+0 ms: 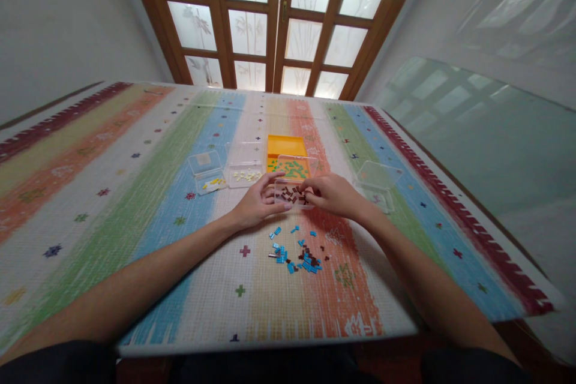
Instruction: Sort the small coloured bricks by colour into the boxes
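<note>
A clear plastic box (281,198) of small brown building pieces (293,194) stands between my hands on the striped tablecloth. My left hand (257,203) grips its left side, with the thumb in front and the fingers toward the back. My right hand (332,193) reaches over the right edge, fingertips pinched together down at the brown pieces. Whatever is between those fingertips is hidden. Closer to me lies a loose pile of blue pieces (310,262) mixed with brown ones (307,250).
Behind the box sits an orange case (287,145) with green pieces (294,169). To the left are open clear boxes with cream pieces (246,176) and yellow pieces (214,183). Another open clear box (378,175) is beyond my right wrist. Wooden glazed doors (276,18) stand past the table.
</note>
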The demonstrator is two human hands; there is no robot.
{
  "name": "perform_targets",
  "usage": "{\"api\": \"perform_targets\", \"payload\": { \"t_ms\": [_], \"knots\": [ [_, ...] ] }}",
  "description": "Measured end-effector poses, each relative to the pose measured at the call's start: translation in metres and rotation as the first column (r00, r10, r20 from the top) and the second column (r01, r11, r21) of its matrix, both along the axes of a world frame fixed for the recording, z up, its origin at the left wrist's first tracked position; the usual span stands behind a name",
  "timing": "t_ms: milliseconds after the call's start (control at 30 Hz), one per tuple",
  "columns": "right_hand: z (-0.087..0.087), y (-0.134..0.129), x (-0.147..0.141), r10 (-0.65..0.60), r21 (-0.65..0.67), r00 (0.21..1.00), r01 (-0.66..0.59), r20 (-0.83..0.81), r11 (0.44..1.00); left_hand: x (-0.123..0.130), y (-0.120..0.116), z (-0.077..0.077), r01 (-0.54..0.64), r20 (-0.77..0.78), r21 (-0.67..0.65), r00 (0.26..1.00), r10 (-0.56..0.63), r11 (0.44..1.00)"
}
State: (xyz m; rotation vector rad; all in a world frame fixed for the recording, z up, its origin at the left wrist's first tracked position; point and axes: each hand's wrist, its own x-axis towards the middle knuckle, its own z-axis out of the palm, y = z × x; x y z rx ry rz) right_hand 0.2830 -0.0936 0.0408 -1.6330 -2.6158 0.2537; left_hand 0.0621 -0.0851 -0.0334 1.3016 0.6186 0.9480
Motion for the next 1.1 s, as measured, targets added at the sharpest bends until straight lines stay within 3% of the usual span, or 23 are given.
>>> {"api": "perform_targets", "payload": {
  "t_ms": [700, 1100],
  "knots": [
    [0.0005, 0.007, -0.0039, -0.025, -0.038, 0.998, 0.023, -0.05, 0.999, -0.0006, -0.0003, 0.0004, 0.013, -0.001, 0.03, 1.0, -0.013, 0.999],
    [-0.0015, 0.0061, -0.0045, -0.013, 0.003, 0.999, 0.013, 0.03, 1.0, -0.0004, 0.0001, -0.0009, -0.002, -0.023, 0.051, 1.0, 0.003, 0.999]
  ]
}}
